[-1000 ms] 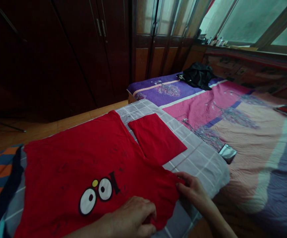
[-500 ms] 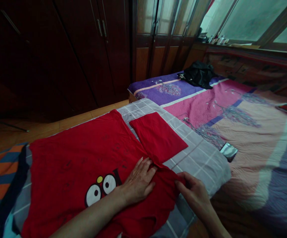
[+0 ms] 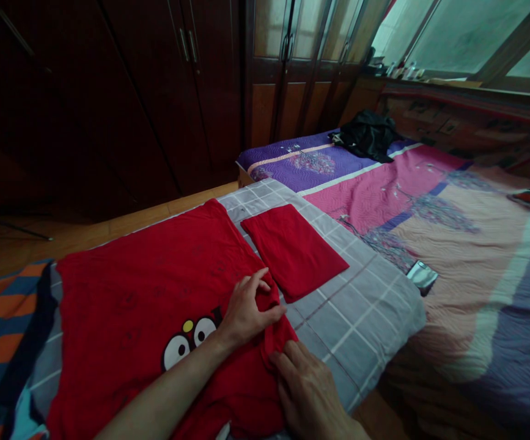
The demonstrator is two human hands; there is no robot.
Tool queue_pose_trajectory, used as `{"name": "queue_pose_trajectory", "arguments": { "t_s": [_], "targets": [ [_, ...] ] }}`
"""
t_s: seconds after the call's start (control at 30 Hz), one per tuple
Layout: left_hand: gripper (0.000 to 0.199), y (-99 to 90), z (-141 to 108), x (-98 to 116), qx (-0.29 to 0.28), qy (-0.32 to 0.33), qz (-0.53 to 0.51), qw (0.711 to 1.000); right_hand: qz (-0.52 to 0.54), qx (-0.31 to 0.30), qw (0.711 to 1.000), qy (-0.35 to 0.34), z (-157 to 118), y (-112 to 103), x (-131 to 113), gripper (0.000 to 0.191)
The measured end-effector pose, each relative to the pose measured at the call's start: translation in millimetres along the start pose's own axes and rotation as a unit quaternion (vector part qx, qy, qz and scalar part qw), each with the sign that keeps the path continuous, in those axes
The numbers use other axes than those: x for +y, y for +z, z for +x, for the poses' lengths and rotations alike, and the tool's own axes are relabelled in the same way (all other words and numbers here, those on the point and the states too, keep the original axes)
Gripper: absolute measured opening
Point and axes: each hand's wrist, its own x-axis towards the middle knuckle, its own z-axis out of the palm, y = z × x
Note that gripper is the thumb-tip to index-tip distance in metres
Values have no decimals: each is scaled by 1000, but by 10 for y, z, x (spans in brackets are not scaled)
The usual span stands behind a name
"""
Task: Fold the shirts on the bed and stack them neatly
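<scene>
A red shirt (image 3: 154, 275) with a cartoon eye print lies spread over a grey checked cloth (image 3: 351, 318). Over its right edge, my left hand (image 3: 246, 308) rests with thumb and fingers apart around a raised bit of fabric. My right hand (image 3: 305, 385) is lower down, its fingers closed on the shirt's folded sleeve part. Just beyond the hands lies a flat, folded red cloth (image 3: 296, 250), touched by neither hand.
A striped orange and blue garment (image 3: 8, 330) is at the left. Behind and right is a bed (image 3: 466, 256) with a patterned quilt, a black garment (image 3: 368, 135) and a small shiny object (image 3: 423, 277). Dark wardrobes (image 3: 209, 91) stand behind.
My right hand has moved left and nearer, folding the shirt's sleeve part inward. My left hand has lifted slightly, and its thumb and fingers have spread.
</scene>
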Motion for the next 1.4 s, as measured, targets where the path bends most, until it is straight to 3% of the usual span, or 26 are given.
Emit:
{"name": "queue_pose_trajectory", "arguments": {
  "t_s": [0.1, 0.23, 0.37, 0.5, 0.7, 0.8, 0.93, 1.07, 1.2, 1.3, 1.4],
  "targets": [
    [65, 23, 10, -2, 11, 27, 71, 997, -12, -13, 1000, -21, -17, -36, 20, 42],
    [50, 10, 55, -64, 30, -9, 39, 999, -27, -2, 999, -35, -69, -95, 47, 57],
    [44, -32, 76, -113, 19, -13, -1, 1000, -28, 22, 999, -30, -134, -156, 124, 37],
    [43, -62, 49, -71, 25, 21, 48, 998, -34, 60, 998, -8, -205, -177, 244, 30],
    [19, -61, 4, 55, 1, 67, 165, 984, -48, 71, 996, -10, -310, -150, 372, 18],
    [23, -42, 4, 35, -19, 75, 228, 971, -63, 83, 995, -12, -334, -172, 438, 16],
    [32, -40, -4, -14, -30, 82, 233, 968, -83, 77, 993, -19, -366, -219, 509, 16],
    [44, -46, -35, -28, -22, 134, 219, 966, -88, 76, 993, -10, -376, -312, 472, 18],
    [34, -48, -66, -13, 18, 187, 204, 961, -65, 93, 993, -22, -263, -466, 327, 17],
    [24, -47, -83, 7, -18, 221, 204, 954, -31, 124, 990, -54, -130, -478, 234, 20],
    [22, -46, -97, 20, -77, 230, 232, 942, -20, 71, 995, -65, -47, -385, 204, 19]
  ]
}}
